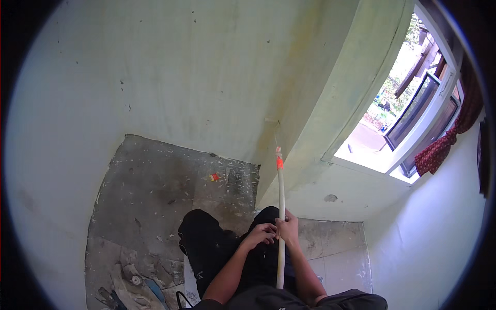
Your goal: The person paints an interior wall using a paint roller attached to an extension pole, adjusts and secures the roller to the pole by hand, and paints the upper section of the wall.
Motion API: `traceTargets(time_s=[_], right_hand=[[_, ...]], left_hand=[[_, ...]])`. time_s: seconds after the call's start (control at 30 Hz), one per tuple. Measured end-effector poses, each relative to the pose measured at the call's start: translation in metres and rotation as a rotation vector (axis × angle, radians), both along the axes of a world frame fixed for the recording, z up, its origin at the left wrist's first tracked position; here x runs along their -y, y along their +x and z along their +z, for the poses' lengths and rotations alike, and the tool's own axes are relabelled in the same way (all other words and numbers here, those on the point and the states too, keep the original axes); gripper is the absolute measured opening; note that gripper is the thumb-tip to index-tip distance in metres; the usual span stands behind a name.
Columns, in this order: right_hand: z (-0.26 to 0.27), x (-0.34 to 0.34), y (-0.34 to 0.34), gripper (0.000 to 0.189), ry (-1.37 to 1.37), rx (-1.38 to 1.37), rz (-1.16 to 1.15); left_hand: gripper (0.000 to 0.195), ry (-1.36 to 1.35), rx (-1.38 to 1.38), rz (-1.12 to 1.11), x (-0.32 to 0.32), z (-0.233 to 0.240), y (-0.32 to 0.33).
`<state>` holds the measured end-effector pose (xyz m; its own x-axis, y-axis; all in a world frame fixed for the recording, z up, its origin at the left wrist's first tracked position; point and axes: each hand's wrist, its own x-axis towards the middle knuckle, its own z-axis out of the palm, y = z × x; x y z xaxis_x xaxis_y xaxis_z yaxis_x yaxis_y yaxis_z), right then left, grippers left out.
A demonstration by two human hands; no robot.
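A long pale pole (281, 186), with an orange wrapping (279, 162) near its far end, stretches from my lap towards the wall corner. My right hand (287, 228) is closed around the pole above my knees. Just left of it is my left hand (263, 235), its fingers bent and close to the pole; whether they touch it is unclear, and nothing shows in them. A thin strand seems to run from the pole's tip towards a small mark on the wall. My legs, in dark trousers, are below the hands.
Pale, stained walls (193, 77) surround a speckled grey floor (155, 186) with a red and yellow wrapper (214, 177). Crumpled material and tools (135, 286) lie at lower left. At upper right, a window (407, 97) stands open beside a tied red curtain (438, 155).
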<state>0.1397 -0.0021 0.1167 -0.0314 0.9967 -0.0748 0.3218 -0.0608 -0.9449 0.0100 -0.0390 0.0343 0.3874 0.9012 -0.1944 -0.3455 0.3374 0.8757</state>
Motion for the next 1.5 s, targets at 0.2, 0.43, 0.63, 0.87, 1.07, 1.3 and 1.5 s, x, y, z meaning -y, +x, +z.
traceTargets(time_s=[0.2, 0.43, 0.63, 0.87, 1.07, 1.3, 1.5], right_hand=[[0.034, 0.021, -0.007, 0.048, -0.001, -0.077, 0.012], [0.056, 0.035, -0.011, 0.054, 0.07, -0.129, 0.008], [0.095, 0.04, -0.016, 0.056, 0.109, -0.199, 0.033], [0.131, 0.021, -0.012, 0.057, 0.269, -0.207, -0.023], [0.135, 0.004, -0.001, 0.046, 0.176, -0.229, 0.023], [0.104, 0.011, 0.001, 0.033, 0.086, -0.235, 0.038], [0.086, 0.018, 0.002, 0.031, 0.055, -0.172, 0.038]], left_hand=[[0.03, 0.067, -0.039, -0.009, 0.009, 0.0, -0.005], [0.032, 0.078, -0.047, -0.039, 0.012, 0.001, -0.005], [0.032, 0.066, -0.036, -0.038, 0.012, 0.001, -0.006], [0.033, 0.103, -0.047, -0.028, 0.014, 0.003, -0.005], [0.031, 0.057, -0.042, -0.036, 0.012, 0.004, -0.006], [0.032, 0.007, -0.049, -0.051, 0.006, 0.007, -0.003], [0.034, -0.001, -0.046, -0.059, 0.005, 0.01, -0.003]])
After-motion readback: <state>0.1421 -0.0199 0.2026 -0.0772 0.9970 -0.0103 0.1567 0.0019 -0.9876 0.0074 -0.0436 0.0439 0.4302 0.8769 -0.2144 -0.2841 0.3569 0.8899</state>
